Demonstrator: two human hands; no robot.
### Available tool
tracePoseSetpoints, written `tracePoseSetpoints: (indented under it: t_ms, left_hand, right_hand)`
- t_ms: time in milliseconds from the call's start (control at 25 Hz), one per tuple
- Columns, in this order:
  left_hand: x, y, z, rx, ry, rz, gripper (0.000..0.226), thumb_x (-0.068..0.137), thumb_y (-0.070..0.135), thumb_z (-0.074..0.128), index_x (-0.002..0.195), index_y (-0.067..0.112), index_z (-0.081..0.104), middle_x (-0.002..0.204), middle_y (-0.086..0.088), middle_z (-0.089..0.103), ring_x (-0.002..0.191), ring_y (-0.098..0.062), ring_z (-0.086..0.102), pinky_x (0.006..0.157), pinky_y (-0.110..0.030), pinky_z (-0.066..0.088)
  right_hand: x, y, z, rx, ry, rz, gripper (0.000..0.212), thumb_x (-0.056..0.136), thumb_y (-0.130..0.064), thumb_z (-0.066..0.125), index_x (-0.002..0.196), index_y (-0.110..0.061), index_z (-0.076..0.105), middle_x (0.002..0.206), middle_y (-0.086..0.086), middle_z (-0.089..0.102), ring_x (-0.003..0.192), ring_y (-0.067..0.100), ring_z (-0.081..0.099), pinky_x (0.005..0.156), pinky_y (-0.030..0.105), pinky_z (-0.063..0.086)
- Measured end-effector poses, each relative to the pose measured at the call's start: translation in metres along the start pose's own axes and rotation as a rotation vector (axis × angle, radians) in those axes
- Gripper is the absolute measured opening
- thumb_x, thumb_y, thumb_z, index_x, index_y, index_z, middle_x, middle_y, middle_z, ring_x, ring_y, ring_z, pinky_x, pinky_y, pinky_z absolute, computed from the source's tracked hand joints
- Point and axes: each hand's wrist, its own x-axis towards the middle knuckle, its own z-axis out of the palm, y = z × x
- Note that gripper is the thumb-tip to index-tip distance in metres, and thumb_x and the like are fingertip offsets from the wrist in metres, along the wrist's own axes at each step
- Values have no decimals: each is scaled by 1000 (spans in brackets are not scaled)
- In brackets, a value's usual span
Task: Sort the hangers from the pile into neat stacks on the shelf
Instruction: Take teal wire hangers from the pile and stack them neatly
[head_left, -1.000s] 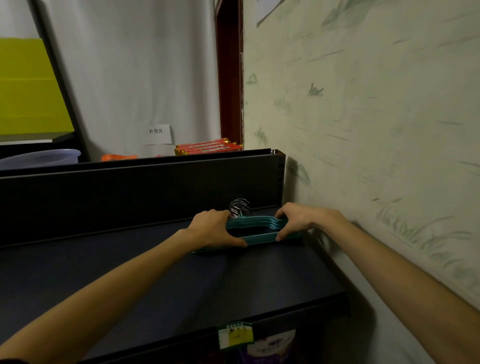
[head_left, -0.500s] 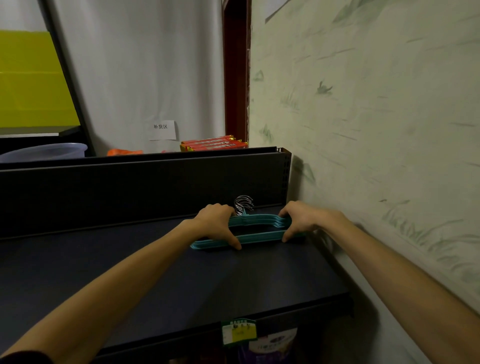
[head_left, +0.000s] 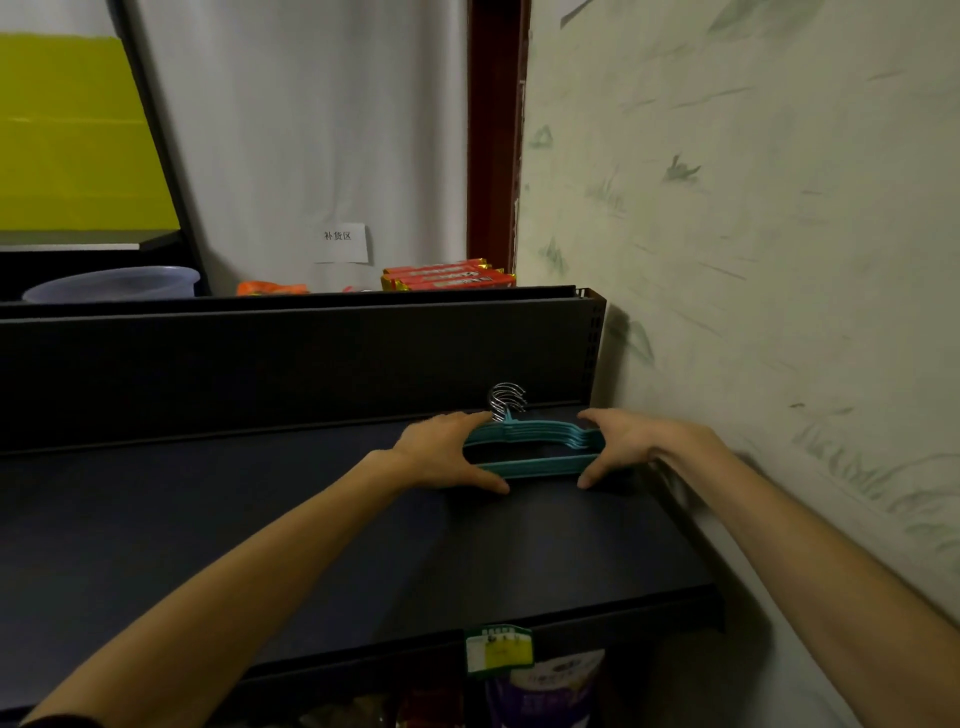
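Observation:
A stack of several teal hangers (head_left: 540, 465) with chrome hooks (head_left: 506, 400) lies flat on the dark shelf (head_left: 311, 545), near its back right corner. My left hand (head_left: 441, 454) covers the stack's left end, thumb in front of the lower bar and fingers over the top. My right hand (head_left: 618, 447) holds the right end the same way, thumb at the front. Both ends of the hangers are hidden under my hands.
The shelf's dark back panel (head_left: 311, 364) rises just behind the hooks. A pale wall (head_left: 753, 260) runs along the right edge. Behind the panel are red packets (head_left: 449, 275) and a plastic tub (head_left: 114, 283). A price tag (head_left: 498, 649) hangs at the front lip.
My left hand has slid right along the stack, covering the left end that stuck out before. The hangers now sit closer together between both hands.

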Motion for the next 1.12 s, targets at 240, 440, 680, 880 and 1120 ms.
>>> tracePoseSetpoints:
  t_ms: [240,440,680,880,1120]
  left_hand:
    - [-79,-52,2,129,329,-33,89,91,81,18,162,27,10,170,-3,11,155,-23,14,127,-49,2]
    - [-219,-177,-20,224,363,-213,88,92,79,9,162,25,7,170,-8,-4,156,-25,3,125,-52,-6]
    - [-428,-338,-50,259,535,-522,85,96,75,14,160,19,22,169,-9,7,155,-28,13,126,-50,4]
    - [-573,-460,-102,155,647,-824,77,98,69,31,155,17,28,165,-13,20,151,-31,22,123,-48,16]
    - [-694,-601,-122,49,622,-1053,78,96,57,55,155,12,29,161,-13,27,146,-34,32,115,-51,34]
  right_hand:
    - [-44,-70,31,139,590,-117,99,82,-77,50,159,-23,18,164,3,22,152,22,14,123,46,20]
    - [-34,-223,80,176,759,-209,91,90,-77,25,156,-14,24,162,8,28,153,26,11,124,50,15]
    - [-32,-472,160,199,792,-503,75,96,-57,47,154,-12,29,160,8,30,153,26,11,123,51,18]
    - [-35,-678,192,214,695,-718,77,95,-56,50,154,-12,28,159,8,32,152,27,14,123,49,18]
    - [-17,-863,235,276,466,-846,77,94,-44,63,156,-16,27,160,4,30,152,23,13,123,39,16]
